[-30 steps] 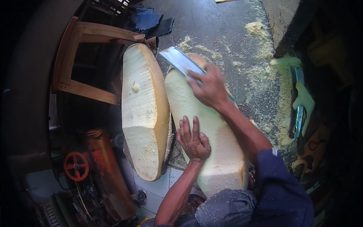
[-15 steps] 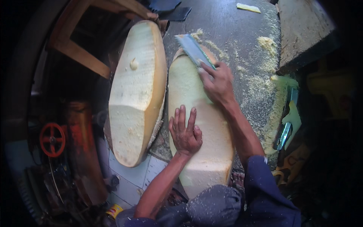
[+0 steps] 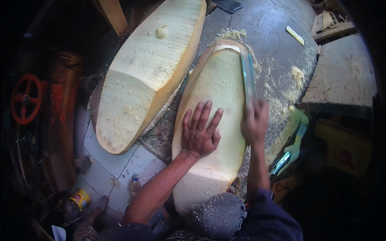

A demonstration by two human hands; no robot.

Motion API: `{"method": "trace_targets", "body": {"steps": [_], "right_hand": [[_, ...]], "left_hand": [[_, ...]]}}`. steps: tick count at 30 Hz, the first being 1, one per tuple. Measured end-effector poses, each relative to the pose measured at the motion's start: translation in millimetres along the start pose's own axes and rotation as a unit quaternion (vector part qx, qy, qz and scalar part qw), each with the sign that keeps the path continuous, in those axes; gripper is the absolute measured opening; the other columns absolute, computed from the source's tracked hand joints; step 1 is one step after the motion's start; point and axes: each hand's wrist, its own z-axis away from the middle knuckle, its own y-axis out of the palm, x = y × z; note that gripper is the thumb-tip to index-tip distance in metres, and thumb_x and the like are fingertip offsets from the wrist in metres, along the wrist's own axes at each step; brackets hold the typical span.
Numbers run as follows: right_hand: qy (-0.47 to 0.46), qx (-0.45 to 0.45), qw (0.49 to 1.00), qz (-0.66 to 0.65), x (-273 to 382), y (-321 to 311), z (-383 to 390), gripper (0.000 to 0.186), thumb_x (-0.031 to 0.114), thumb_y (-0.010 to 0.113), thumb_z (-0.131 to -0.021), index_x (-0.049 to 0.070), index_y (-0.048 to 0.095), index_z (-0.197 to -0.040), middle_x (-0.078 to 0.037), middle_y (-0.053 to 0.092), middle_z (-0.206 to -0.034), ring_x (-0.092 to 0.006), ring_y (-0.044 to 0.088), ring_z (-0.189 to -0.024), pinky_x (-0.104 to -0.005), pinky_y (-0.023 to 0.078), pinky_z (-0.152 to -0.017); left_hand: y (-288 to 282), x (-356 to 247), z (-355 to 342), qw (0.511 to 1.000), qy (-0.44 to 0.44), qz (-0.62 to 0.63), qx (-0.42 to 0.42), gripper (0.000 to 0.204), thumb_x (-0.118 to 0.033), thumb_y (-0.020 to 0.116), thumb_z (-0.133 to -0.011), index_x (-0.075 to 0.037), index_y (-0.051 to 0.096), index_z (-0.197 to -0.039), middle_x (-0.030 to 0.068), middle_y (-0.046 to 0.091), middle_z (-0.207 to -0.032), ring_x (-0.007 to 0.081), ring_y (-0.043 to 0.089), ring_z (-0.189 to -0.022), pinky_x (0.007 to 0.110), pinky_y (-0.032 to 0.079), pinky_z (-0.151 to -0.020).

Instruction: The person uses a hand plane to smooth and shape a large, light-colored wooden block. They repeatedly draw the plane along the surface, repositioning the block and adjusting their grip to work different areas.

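Note:
A long pale foam pad, shaped like a motorcycle seat, lies lengthwise before me with its rounded end away. My left hand rests flat on its top, fingers spread. At the pad's right edge my right hand, blurred by motion, is closed round a long flat metal blade, like a saw blade. The blade stands nearly on edge along the pad's far right side. Its gripped end is hidden by the fingers. A second foam seat pad lies to the left, with a small hollow in its top.
Foam crumbs litter the dark work surface. At right are a wooden block and a pale green tool with shiny metal. A red handwheel stands left; a yellow can is below. A grey dusty round shape sits nearest.
The blade has gone from lying across the pad's far end to standing along its right edge, and my right hand has come nearer. My left hand remains on the pad. The view has turned.

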Motion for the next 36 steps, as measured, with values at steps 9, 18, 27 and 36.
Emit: {"method": "trace_targets", "body": {"steps": [9,18,27,36], "right_hand": [[0.067,-0.001,0.996,-0.057,42.5,16.3,-86.8,0.047,0.025,0.063,-0.104,-0.004,0.066,-0.14,-0.025,0.051,-0.126,-0.035,0.051,-0.124,-0.0439,0.041,-0.109],[0.053,-0.02,0.997,-0.054,-5.7,-0.6,41.0,0.041,0.017,0.056,-0.106,-0.008,0.066,-0.138,-0.022,0.045,-0.134,-0.035,0.046,-0.13,-0.0455,0.036,-0.116],[-0.01,0.004,0.997,0.073,-8.2,-12.0,46.8,0.042,0.018,0.057,-0.104,-0.001,0.066,-0.14,-0.026,0.049,-0.133,-0.0386,0.049,-0.124,-0.0509,0.036,-0.114],[0.044,-0.001,0.999,-0.001,41.8,10.3,-71.6,0.042,0.019,0.062,-0.102,0.003,0.068,-0.14,-0.027,0.053,-0.135,-0.0401,0.048,-0.127,-0.0502,0.04,-0.109]], "left_hand": [[2.2,0.8,0.4,1.0,-0.007,0.001,-0.015,0.065,-0.029,0.054,-0.094,-0.026,0.051,-0.159,0.0114,0.042,-0.166,0.0298,0.037,-0.155,0.057,0.025,-0.125],[0.8,-2.6,-4.0,1.0,-0.008,0.016,-0.021,0.062,-0.028,0.052,-0.095,-0.026,0.053,-0.158,0.0106,0.04,-0.167,0.0281,0.034,-0.157,0.058,0.023,-0.126],[4.0,-0.2,-1.8,1.0,-0.002,0.008,-0.023,0.062,-0.026,0.052,-0.095,-0.026,0.053,-0.157,0.0114,0.04,-0.167,0.0283,0.035,-0.156,0.058,0.025,-0.124],[-0.4,-0.8,-2.2,0.999,0.008,-0.031,-0.008,0.064,-0.025,0.051,-0.094,-0.023,0.052,-0.159,0.0132,0.04,-0.167,0.0308,0.035,-0.156,0.057,0.024,-0.125]]}}
